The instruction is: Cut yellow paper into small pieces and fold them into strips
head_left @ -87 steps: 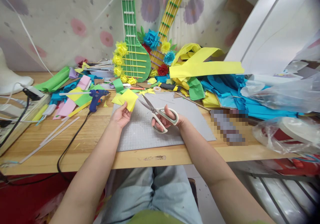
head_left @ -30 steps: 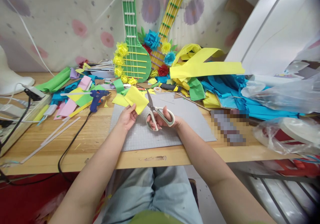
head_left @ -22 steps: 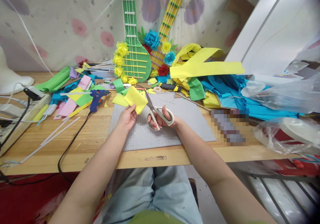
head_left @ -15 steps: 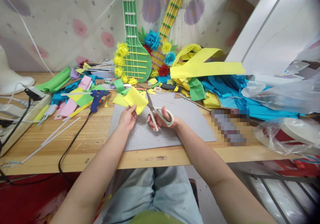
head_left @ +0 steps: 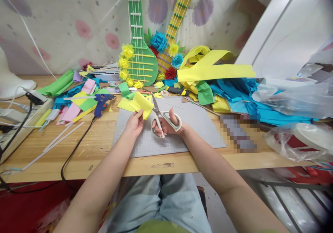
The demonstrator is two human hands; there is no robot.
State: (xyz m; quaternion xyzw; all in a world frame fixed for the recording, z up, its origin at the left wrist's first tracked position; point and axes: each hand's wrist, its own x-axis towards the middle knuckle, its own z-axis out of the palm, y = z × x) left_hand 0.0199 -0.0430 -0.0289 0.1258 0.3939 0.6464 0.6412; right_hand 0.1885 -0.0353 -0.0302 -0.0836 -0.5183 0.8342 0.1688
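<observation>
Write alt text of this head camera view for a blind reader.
A person's left hand holds yellow paper beside scissors in the right hand, over a gray cutting mat on a wooden table. A blue glue gun lies at left; behind stands a green model stringed instrument trimmed with yellow flowers.

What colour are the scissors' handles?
The scissors' handles are off-white with grey inside, best seen in the head view.

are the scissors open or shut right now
Open: the scissors have their handles spread apart in the right hand; only one blade shows clearly

Paper [head_left: 142, 105] left, scissors [head_left: 157, 113] right, 2 guitars [head_left: 145, 66] behind
</observation>
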